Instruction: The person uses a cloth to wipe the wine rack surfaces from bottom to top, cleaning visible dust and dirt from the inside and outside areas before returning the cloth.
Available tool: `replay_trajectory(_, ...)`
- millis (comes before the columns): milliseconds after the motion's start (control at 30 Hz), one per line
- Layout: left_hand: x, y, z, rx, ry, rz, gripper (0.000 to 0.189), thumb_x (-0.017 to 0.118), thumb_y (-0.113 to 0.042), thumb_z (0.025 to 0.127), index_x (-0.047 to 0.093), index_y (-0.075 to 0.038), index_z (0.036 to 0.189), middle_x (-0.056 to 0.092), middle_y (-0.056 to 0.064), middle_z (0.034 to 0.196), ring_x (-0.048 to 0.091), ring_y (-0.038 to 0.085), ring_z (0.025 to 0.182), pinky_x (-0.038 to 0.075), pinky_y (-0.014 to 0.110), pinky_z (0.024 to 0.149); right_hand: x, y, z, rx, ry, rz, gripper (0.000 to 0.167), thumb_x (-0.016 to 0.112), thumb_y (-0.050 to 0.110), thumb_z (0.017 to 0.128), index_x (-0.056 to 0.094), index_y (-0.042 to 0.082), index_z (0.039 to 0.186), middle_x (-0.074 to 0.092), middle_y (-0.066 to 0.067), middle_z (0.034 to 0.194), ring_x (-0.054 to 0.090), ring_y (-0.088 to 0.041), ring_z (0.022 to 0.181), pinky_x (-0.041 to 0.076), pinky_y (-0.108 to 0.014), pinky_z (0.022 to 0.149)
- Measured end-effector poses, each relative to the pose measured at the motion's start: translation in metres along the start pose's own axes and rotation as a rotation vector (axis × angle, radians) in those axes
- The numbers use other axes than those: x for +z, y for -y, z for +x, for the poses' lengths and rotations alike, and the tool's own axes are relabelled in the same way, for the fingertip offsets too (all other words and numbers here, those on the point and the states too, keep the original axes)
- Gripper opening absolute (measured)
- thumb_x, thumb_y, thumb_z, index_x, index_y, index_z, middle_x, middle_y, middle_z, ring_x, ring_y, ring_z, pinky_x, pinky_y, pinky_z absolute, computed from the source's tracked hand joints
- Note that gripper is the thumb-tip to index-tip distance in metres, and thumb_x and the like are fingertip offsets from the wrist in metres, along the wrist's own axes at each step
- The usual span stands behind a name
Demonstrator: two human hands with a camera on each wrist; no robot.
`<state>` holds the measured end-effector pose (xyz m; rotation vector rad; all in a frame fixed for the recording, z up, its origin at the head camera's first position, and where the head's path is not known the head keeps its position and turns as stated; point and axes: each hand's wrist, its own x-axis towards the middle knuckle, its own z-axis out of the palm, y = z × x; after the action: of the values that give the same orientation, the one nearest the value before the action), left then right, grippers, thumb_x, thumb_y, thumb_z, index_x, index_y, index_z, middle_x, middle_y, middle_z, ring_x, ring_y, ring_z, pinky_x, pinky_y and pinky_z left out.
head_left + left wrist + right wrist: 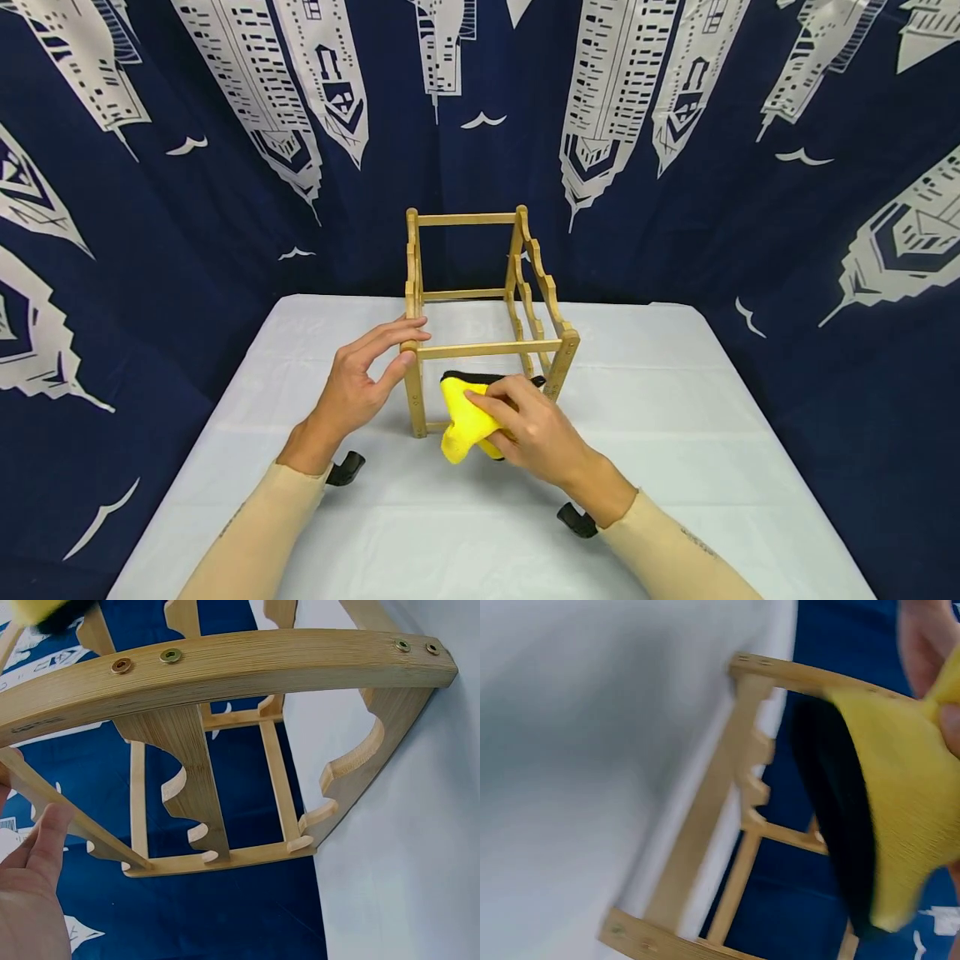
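Observation:
A light wooden rack (489,350) with scalloped side rails stands on the table. My left hand (358,383) holds its near left top corner, the thumb in front and the fingers reaching over the post. In the left wrist view the thumb lies against a notched rail (90,821). Bunched in my right hand (538,435) is a yellow cloth (461,421) with black edging, pinched between thumb and fingers. It hangs at the near side of the rack, below the front top bar. Up close in the right wrist view, the cloth (904,802) covers part of the frame.
The table (660,400) has a white cover. Behind it hangs a dark blue curtain (480,175) printed with white buildings and birds. A black wrist-worn piece (347,468) sits by the left wrist, and another black piece (577,521) by the right wrist.

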<state>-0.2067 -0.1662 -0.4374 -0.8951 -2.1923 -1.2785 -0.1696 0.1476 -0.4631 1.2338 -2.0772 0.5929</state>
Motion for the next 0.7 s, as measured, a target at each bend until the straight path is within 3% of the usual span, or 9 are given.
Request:
replay_trajectory(100, -0.001, 0.0, 0.001, 0.0, -0.002, -0.001, 0.037, 0.074, -0.003, 0.112, 0.08, -0.021, 0.144, 0.074, 0.005, 0.162, 0.065, 0.034, 0.159, 0.045, 0.028, 0.138, 0.015, -0.003, 0.0, 0.022, 0.142, -0.007, 0.059, 0.104, 0.004, 0.086, 0.082, 0.005, 0.14, 0.072, -0.007, 0.118, 0.071, -0.021, 0.108, 0.069, -0.031, 0.092)
replay_trajectory(267, 0.0, 0.002, 0.0, 0.008, -0.009, -0.015, 0.037, 0.073, -0.001, 0.112, 0.08, -0.019, 0.144, 0.074, 0.007, 0.162, 0.066, 0.039, 0.157, 0.045, 0.026, 0.138, 0.041, -0.011, 0.005, 0.152, 0.328, 0.038, 0.043, 0.097, 0.016, 0.098, 0.083, 0.006, 0.138, 0.073, -0.006, 0.118, 0.07, -0.02, 0.108, 0.068, -0.032, 0.093)
replay_trajectory(500, 0.001, 0.001, 0.0, -0.002, -0.009, -0.02, 0.037, 0.072, -0.001, 0.112, 0.08, -0.019, 0.143, 0.074, 0.007, 0.162, 0.065, 0.033, 0.159, 0.045, 0.026, 0.138, 0.069, -0.016, 0.011, 0.266, 0.482, 0.119, 0.042, 0.09, 0.029, 0.106, 0.083, 0.008, 0.142, 0.076, -0.008, 0.125, 0.07, -0.022, 0.109, 0.066, -0.033, 0.096)
replay_trajectory(700, 0.001, 0.002, -0.001, -0.004, -0.009, -0.031, 0.037, 0.072, -0.001, 0.112, 0.08, -0.019, 0.143, 0.074, 0.007, 0.162, 0.065, 0.034, 0.159, 0.046, 0.028, 0.138, 0.081, -0.015, 0.011, 0.339, 0.545, 0.152, 0.059, 0.086, 0.051, 0.106, 0.078, 0.012, 0.15, 0.078, -0.005, 0.136, 0.071, -0.018, 0.115, 0.064, -0.036, 0.098)
